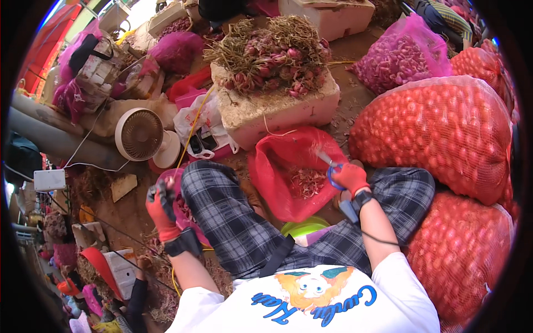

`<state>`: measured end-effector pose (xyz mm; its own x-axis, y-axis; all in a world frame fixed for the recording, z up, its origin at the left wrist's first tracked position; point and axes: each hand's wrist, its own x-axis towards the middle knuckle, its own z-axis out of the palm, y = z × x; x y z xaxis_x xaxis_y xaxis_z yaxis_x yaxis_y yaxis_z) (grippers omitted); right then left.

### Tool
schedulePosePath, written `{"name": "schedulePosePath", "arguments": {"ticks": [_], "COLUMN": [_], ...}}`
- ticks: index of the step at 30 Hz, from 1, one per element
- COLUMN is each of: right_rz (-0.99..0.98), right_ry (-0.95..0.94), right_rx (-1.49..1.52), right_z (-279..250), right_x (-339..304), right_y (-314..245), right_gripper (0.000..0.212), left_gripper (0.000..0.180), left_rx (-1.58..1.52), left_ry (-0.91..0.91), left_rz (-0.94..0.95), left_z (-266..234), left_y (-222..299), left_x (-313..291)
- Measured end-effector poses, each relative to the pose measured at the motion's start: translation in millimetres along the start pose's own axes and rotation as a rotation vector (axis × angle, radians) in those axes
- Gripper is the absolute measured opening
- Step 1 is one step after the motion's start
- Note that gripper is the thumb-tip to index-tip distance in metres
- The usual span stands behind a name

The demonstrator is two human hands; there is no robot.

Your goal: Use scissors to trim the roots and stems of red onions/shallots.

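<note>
Two net sacks [436, 130] of onions [458, 247] bulge right of the open red bag [267, 164], which holds dry scraps [310, 184]. Over that bag's right side, the right hand [351, 178] grips scissors [332, 168], long axis slanting, blades pointing forward-left. Left of the bag, the left hand [161, 211] curls; whether around anything, I cannot tell.

Blue cursive lettering [360, 306] printed on white T-shirt [230, 312], two words set on either side of cartoon figure [312, 287], seen upside down. Red print also borne by white plastic bag [191, 121], too creased and small to be read.
</note>
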<state>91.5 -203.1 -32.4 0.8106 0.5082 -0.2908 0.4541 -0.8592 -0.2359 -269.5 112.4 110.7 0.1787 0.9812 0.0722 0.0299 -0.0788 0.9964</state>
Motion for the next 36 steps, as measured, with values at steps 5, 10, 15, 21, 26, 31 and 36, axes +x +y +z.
{"name": "schedulePosePath", "arguments": {"ticks": [5,10,15,21,26,31,36], "right_rz": [-0.273,-0.193,-0.203,0.022,0.005,-0.24,-0.436], "right_ry": [-0.278,-0.289,-0.462,0.214,0.205,-0.136,0.128], "right_rx": [-0.161,-0.315,-0.189,-0.06,-0.032,-0.186,-0.057], "right_z": [-33.1,-21.6,-14.0,2.8,-32.3,-85.8,-91.4], "right_x": [-31.1,-6.8,10.4,33.9,26.8,-25.7,-37.2], "right_y": [-27.3,-8.0,-29.4,-34.1,-26.4,-11.1,-5.9], "right_gripper": [0.053,0.057,0.056,0.052,0.05,0.045,0.035], "left_gripper": [0.022,0.033,0.025,0.047,0.067,0.046,0.048], "left_rx": [0.278,1.129,0.253,0.583,1.403,1.0,0.95], "left_ry": [-0.072,-0.154,-0.488,-1.893,-0.698,-0.759,-0.497], "left_rz": [-0.434,-0.199,-0.148,0.224,0.176,0.28,0.629], "left_z": [-165.0,-139.0,46.0,242.0,302.8,337.7,375.5], "left_y": [-158.8,-142.4,46.2,-46.0,-122.2,-68.0,-73.7], "left_x": [3.0,16.7,30.2,11.6,-23.0,13.2,91.9]}}
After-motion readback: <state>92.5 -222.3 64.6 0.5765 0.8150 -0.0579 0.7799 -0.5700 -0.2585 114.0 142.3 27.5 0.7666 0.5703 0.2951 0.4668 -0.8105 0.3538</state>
